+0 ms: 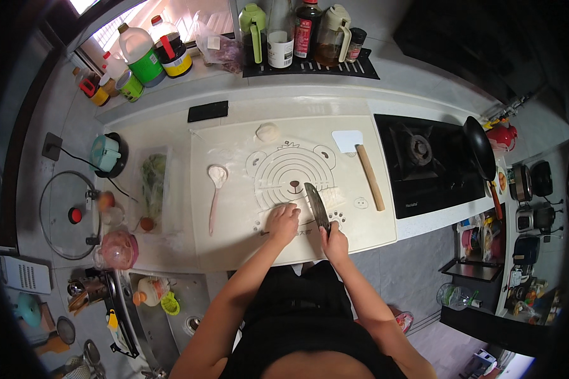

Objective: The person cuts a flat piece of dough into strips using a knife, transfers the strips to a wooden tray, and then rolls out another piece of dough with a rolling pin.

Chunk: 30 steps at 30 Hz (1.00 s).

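Observation:
My right hand (335,242) grips a kitchen knife (317,206) whose dark blade points away from me over a flat strip of pale dough. Right of the blade lie several cut dough pieces (331,198), side by side. My left hand (285,222) has its bent fingertips on the dough just left of the knife and hides much of that part. Beneath is a cream kneading mat (237,251) with a printed bear face. A round dough ball (267,132) sits near its far edge. At the right lie a white dough scraper (347,141) and a wooden rolling pin (370,177).
A pink spoon (216,177) holding flour rests on the mat's left. Further left is a clear plastic container (166,189) with leafy greens. A black gas hob (426,166) with a frying pan (479,147) stands right. Bottles (140,52) line the windowsill; the sink (185,293) is lower left.

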Each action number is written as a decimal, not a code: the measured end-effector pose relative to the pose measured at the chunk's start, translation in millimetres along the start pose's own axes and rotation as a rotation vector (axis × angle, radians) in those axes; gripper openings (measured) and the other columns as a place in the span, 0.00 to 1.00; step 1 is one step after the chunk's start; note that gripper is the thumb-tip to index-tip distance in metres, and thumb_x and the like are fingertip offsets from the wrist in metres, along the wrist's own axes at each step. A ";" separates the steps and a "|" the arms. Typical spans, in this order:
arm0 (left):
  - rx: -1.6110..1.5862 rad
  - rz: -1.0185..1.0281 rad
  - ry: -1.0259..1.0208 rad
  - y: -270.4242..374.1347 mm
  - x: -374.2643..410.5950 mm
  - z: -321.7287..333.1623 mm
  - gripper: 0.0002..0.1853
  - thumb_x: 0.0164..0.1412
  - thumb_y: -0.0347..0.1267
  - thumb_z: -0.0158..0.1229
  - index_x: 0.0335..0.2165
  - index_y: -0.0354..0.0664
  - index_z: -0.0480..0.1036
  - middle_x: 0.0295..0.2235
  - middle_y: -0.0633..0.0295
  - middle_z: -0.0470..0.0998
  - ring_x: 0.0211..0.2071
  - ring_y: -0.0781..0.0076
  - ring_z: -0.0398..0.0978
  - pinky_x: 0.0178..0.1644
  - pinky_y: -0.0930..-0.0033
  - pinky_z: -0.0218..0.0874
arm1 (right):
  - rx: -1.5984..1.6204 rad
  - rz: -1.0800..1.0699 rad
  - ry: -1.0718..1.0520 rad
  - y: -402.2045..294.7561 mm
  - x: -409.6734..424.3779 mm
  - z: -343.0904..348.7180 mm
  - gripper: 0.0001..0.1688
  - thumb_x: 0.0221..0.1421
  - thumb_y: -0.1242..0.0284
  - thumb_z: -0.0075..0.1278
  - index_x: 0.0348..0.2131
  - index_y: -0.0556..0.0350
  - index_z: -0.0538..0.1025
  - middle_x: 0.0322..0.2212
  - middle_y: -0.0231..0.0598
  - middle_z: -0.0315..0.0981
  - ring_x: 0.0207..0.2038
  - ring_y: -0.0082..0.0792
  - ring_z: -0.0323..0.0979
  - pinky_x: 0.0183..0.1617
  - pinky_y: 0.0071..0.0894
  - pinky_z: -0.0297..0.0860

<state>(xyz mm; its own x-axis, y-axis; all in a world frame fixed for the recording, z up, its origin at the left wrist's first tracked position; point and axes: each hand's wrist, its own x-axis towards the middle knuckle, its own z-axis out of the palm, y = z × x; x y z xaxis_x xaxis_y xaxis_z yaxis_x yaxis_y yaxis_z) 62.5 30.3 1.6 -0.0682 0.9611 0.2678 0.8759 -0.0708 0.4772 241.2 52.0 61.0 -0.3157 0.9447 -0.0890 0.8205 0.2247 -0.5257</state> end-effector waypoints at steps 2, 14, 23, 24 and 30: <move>-0.013 -0.008 0.003 -5.0 -4.4 -0.3 0.15 0.45 0.28 0.57 0.37 0.42 0.73 0.43 0.62 0.70 0.47 0.62 0.65 0.52 0.60 0.56 | -0.048 -0.042 -0.060 -9.3 -1.6 0.2 0.19 0.57 0.62 0.45 0.29 0.62 0.63 0.15 0.55 0.70 0.19 0.55 0.71 0.22 0.49 0.67; 0.020 -0.034 0.013 -10.7 -14.4 -10.2 0.12 0.49 0.31 0.55 0.36 0.44 0.74 0.42 0.64 0.71 0.46 0.65 0.66 0.51 0.62 0.56 | -0.024 -0.041 -0.036 -17.9 -5.8 11.6 0.18 0.57 0.62 0.45 0.29 0.61 0.63 0.17 0.56 0.70 0.20 0.56 0.71 0.22 0.50 0.67; -0.019 -0.068 -0.022 -14.3 -17.8 -14.4 0.13 0.48 0.30 0.56 0.37 0.43 0.73 0.43 0.63 0.70 0.48 0.64 0.64 0.52 0.62 0.55 | -0.003 -0.018 0.020 -16.7 -2.9 24.0 0.18 0.57 0.63 0.46 0.28 0.60 0.63 0.15 0.54 0.70 0.19 0.54 0.71 0.22 0.48 0.67; -0.013 -0.074 -0.028 -15.5 -20.7 -15.6 0.14 0.48 0.30 0.56 0.37 0.43 0.73 0.43 0.63 0.70 0.48 0.64 0.64 0.52 0.62 0.55 | -0.013 -0.027 0.001 -20.9 -8.2 19.3 0.18 0.57 0.63 0.46 0.28 0.60 0.62 0.15 0.54 0.70 0.19 0.54 0.71 0.22 0.48 0.67; -0.032 -0.067 -0.016 -16.1 -22.6 -16.7 0.13 0.49 0.30 0.56 0.37 0.43 0.73 0.44 0.63 0.69 0.48 0.64 0.64 0.52 0.61 0.55 | -0.141 -0.012 -0.017 -35.2 -7.1 33.9 0.17 0.57 0.64 0.46 0.29 0.62 0.63 0.15 0.56 0.69 0.20 0.56 0.71 0.22 0.50 0.67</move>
<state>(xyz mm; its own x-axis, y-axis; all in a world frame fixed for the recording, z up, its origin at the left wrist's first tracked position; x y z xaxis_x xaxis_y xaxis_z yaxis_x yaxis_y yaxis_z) 41.9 5.3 1.9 -0.1182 0.9681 0.2207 0.8539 -0.0143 0.5202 198.3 29.3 51.4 -0.3330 0.9377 -0.0988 0.8749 0.2682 -0.4032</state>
